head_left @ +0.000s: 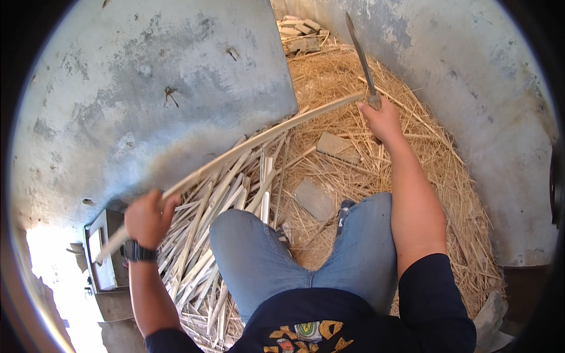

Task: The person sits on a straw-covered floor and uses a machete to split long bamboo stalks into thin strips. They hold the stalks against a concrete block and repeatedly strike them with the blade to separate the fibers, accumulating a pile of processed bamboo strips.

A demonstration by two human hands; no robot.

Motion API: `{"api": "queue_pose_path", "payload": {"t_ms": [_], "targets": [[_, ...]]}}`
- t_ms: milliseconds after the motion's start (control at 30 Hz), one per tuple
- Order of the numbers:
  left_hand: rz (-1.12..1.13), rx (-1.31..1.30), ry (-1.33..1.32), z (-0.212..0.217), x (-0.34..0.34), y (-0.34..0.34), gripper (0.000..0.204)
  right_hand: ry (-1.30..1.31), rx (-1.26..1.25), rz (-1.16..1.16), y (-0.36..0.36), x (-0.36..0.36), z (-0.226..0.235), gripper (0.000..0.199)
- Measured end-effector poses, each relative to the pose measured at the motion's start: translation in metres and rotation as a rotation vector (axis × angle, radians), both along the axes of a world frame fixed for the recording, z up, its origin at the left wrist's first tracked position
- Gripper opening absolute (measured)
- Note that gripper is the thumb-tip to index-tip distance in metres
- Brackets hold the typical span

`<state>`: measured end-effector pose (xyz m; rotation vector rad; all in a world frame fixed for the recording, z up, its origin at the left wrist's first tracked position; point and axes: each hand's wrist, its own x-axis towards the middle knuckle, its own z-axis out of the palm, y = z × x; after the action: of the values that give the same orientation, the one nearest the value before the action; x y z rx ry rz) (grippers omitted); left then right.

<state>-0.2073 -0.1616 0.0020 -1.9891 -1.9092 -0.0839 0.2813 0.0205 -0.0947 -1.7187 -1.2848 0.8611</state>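
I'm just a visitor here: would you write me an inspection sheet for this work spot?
Surface: straw-coloured litter underfoot.
Job's things: long pale strip, its far end close to the upraised knife.
Clutter: heap of split strips; flat slabs amid the litter.
Hands: left hand closed around the long strip; right hand gripping the knife's handle.
Cables: nothing seen.
Surroundings: worn grey walls, left and right.

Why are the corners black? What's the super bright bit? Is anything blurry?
Head view: the fisheye's round image leaves black corners; head view, lower left: glare washes out a bright patch; head view: the pale strip looks slightly blurry by the left hand.
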Motion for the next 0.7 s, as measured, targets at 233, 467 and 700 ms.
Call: {"api": "queue_pose_path", "payload": {"t_ms": [233,467,700], "targets": [[-0.011,-0.196,0.308,0.081,0.104,0.082,0.047,0.447,0.019,0.467,-0.013,-0.092,0.036,0.043],[0.033,-0.319,0.368,0.118,0.161,0.087,0.045,0.666,-0.092,0.799,-0.017,-0.164,-0.003,0.041],[-0.519,0.014,0.365,0.129,0.148,0.077,0.044,0.778,-0.119,0.67,-0.025,-0.176,-0.039,0.021]]}}
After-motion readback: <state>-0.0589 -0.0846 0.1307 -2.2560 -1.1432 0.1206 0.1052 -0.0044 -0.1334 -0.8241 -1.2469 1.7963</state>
